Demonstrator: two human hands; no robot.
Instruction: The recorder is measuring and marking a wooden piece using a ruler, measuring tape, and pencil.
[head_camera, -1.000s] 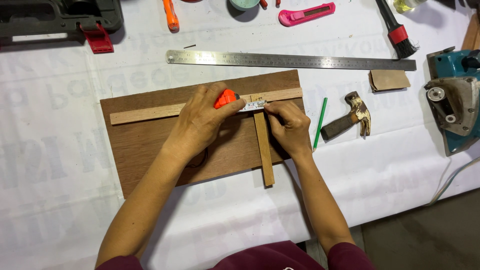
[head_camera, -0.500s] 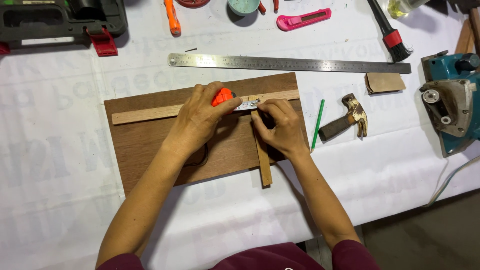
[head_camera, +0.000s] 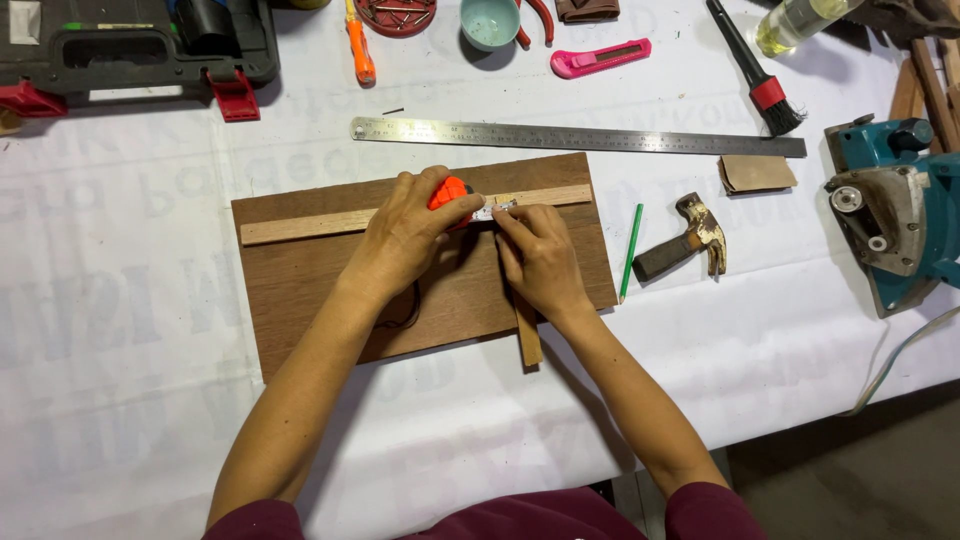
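Note:
A brown wooden board (head_camera: 300, 280) lies flat on the white-covered table. Across its top runs a long pale wooden strip (head_camera: 300, 226). A shorter strip (head_camera: 527, 340) lies at a right angle to it and sticks out past the board's near edge. My left hand (head_camera: 410, 235) grips an orange tape measure (head_camera: 447, 191) on the long strip. My right hand (head_camera: 540, 255) rests over the short strip and pinches the tape's short pulled-out blade (head_camera: 495, 211) where the two strips meet.
A steel ruler (head_camera: 580, 136) lies beyond the board. To the right are a green pencil (head_camera: 630, 252), a hammer (head_camera: 685, 243), sandpaper (head_camera: 757, 173) and a teal power planer (head_camera: 895, 210). At the back are a pink utility knife (head_camera: 600, 58), a brush (head_camera: 755, 75), a bowl (head_camera: 490, 20) and a tool case (head_camera: 130, 45).
The tape blade has shortened as my right hand slid left toward the orange case. My right hand now covers more of the short strip. The view has shifted slightly.

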